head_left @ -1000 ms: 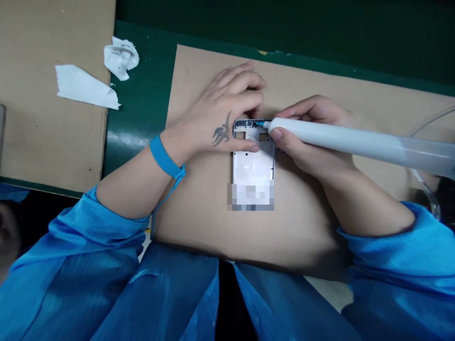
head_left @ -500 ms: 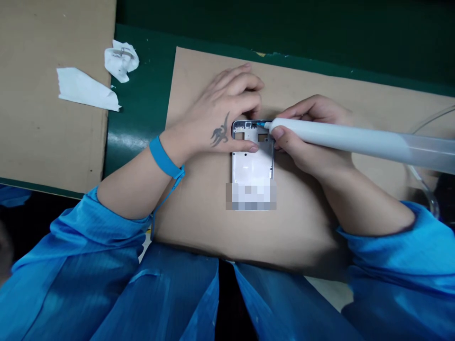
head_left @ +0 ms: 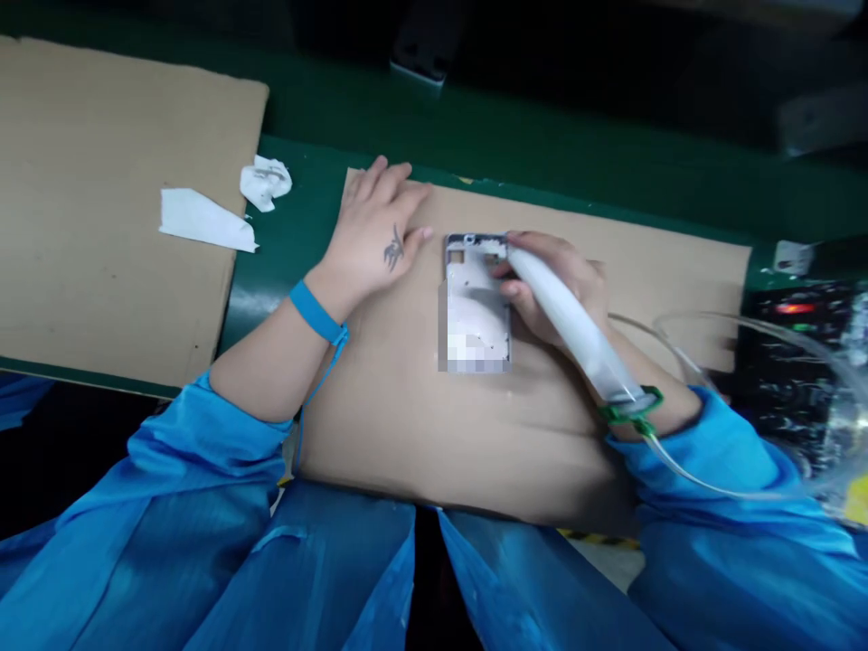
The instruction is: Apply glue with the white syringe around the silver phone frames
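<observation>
Now resting the left hand (head_left: 372, 231) on the cardboard sheet (head_left: 400, 407), off to the left of the phone frame (head_left: 475, 303), instead of laying its thumb across the frame as half a second ago. Spreading those fingers loosely apart, reaching up to the sheet's far edge. Keeping the frame on the cardboard, between the two hands. Still gripping the white syringe (head_left: 570, 318) in the right hand (head_left: 576, 271), closing thumb and fingers around its front part, but now slanting it back toward the right sleeve (head_left: 739, 452) rather than pointing it nearly level off to the right. Newly exposing a green collar (head_left: 632, 405) and clear tube (head_left: 668, 462) at its rear. Holding its front end by the frame's upper right corner, hiding the nozzle too much to tell about contact. Also bringing the right fingertips over the frame's right edge. Seeing the crumpled tissue (head_left: 266, 183) and paper strip (head_left: 203, 220) lower and further right than before.
</observation>
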Action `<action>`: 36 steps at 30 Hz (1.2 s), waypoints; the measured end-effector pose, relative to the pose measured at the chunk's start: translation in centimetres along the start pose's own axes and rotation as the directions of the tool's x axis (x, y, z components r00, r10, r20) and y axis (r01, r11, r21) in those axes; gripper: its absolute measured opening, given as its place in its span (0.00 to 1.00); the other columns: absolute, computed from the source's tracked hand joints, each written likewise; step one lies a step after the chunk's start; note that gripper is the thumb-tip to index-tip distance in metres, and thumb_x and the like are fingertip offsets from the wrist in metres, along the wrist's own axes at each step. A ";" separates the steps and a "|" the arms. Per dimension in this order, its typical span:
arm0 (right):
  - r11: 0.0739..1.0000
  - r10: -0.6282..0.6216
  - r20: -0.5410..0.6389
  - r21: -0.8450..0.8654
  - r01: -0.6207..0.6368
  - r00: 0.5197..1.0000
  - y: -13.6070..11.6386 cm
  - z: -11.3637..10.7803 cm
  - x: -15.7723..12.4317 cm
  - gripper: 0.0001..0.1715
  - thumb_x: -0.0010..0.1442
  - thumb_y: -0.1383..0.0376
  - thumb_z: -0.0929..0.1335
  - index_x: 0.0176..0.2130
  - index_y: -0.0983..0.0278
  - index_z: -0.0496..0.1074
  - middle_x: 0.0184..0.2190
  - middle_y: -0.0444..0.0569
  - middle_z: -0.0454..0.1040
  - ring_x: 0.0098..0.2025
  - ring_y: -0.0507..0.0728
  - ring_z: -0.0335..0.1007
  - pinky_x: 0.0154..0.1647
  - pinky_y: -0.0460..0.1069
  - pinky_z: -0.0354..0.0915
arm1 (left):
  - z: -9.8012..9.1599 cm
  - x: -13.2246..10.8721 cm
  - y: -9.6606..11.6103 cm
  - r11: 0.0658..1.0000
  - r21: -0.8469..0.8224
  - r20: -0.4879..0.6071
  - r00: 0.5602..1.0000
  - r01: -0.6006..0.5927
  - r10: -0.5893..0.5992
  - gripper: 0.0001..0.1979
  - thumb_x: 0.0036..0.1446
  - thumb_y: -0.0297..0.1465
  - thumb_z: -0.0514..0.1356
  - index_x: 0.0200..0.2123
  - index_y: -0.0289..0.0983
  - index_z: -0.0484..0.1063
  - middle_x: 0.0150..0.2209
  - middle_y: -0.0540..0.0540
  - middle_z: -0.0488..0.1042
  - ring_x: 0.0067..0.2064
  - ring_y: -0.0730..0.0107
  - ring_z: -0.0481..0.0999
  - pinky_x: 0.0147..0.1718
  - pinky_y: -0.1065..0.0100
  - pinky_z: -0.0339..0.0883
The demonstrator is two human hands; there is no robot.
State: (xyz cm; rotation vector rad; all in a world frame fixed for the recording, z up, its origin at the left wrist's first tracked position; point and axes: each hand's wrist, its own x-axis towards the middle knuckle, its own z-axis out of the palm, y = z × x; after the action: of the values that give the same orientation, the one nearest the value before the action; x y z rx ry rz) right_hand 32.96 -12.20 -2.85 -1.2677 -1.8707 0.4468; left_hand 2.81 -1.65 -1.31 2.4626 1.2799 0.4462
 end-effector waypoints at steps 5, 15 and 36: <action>0.915 0.216 -0.178 -0.307 -0.263 0.960 5.4 -3.4 5.4 0.41 0.73 0.35 0.69 0.70 0.57 0.75 0.57 0.58 0.88 0.60 0.72 0.85 0.67 0.69 0.77 | -0.1 -0.1 1.4 0.997 0.075 0.029 0.999 0.029 -0.032 0.31 0.77 0.45 0.57 0.75 0.39 0.72 0.82 0.35 0.63 0.86 0.32 0.53 0.84 0.33 0.46; 0.754 0.403 -0.140 -0.510 -0.415 0.904 5.3 -0.8 14.3 0.36 0.76 0.59 0.70 0.77 0.66 0.70 0.66 0.65 0.81 0.68 0.70 0.77 0.76 0.66 0.65 | 0.1 -0.3 2.1 0.988 0.149 0.013 0.999 0.038 -0.041 0.29 0.77 0.39 0.57 0.75 0.34 0.72 0.81 0.30 0.63 0.85 0.28 0.56 0.84 0.33 0.49; 0.862 0.433 -0.469 -0.035 -0.506 0.770 5.9 5.4 18.0 0.36 0.48 0.35 0.82 0.39 0.52 0.69 0.40 0.62 0.85 0.46 0.72 0.84 0.57 0.70 0.75 | 0.0 -1.6 2.9 0.982 0.178 0.063 0.996 0.056 -0.068 0.33 0.77 0.44 0.58 0.77 0.36 0.70 0.82 0.31 0.64 0.85 0.30 0.57 0.83 0.30 0.50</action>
State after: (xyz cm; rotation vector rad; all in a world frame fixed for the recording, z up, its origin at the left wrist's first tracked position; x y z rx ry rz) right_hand 29.34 7.16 -2.49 -1.7921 -1.2033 0.2303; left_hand 4.01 -4.56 -0.32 2.5482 1.4183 0.2381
